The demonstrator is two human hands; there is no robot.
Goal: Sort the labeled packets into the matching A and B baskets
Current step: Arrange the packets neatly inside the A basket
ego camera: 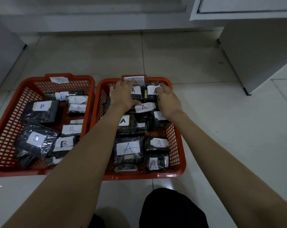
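Two red mesh baskets stand side by side on the tiled floor. The left basket (6, 122) carries a B tag on its far rim and holds several dark plastic packets with white B labels (40, 111). The right basket (175, 145) has an A tag and holds several packets labelled A (128, 148). Both my hands reach into the far end of the A basket. My left hand (123, 94) lies palm down on the packets there, fingers spread. My right hand (166, 97) has its fingers curled over an A packet (151, 92) at the far right.
A white cabinet (254, 55) stands at the right, with a drawer unit above it. A grey wall panel (3, 51) runs along the left. Bare floor tiles lie beyond the baskets. My dark-clothed knees (170, 209) show at the bottom edge.
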